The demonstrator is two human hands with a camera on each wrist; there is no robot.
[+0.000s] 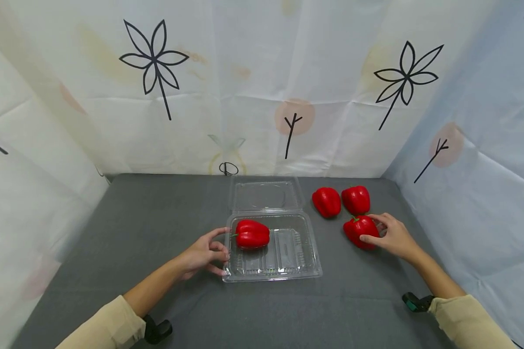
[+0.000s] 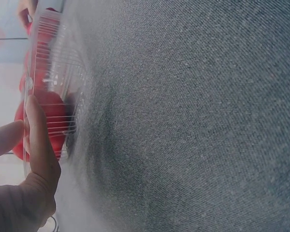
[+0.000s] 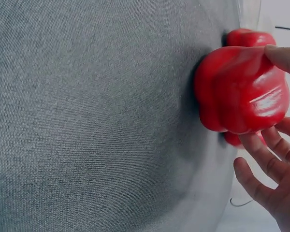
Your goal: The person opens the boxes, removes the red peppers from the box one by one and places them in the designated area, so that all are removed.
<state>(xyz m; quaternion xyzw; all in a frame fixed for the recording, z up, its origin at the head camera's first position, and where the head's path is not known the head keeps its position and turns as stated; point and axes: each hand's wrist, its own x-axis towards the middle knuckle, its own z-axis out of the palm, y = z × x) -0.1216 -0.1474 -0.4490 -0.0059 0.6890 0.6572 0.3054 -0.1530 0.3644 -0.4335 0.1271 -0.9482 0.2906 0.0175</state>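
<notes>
A clear plastic clamshell container (image 1: 270, 277) lies with its lid folded back. One red bell pepper (image 1: 253, 234) is on its side in the left part of the tray. My left hand (image 1: 203, 255) pinches the container's left rim; in the left wrist view its thumb and a finger (image 2: 37, 137) meet there. On the right, my right hand (image 1: 393, 236) grips another red bell pepper (image 1: 359, 233) between thumb and fingers, and this pepper (image 3: 241, 92) appears to rest on the cloth in the right wrist view. Two more bell peppers, one left (image 1: 326, 202) and one right (image 1: 356, 199), stand just behind it.
Grey cloth (image 1: 166, 208) covers the table. White printed fabric (image 1: 244, 87) hangs along the back and both sides. The container's open lid (image 1: 266, 194) reaches toward the table's back edge.
</notes>
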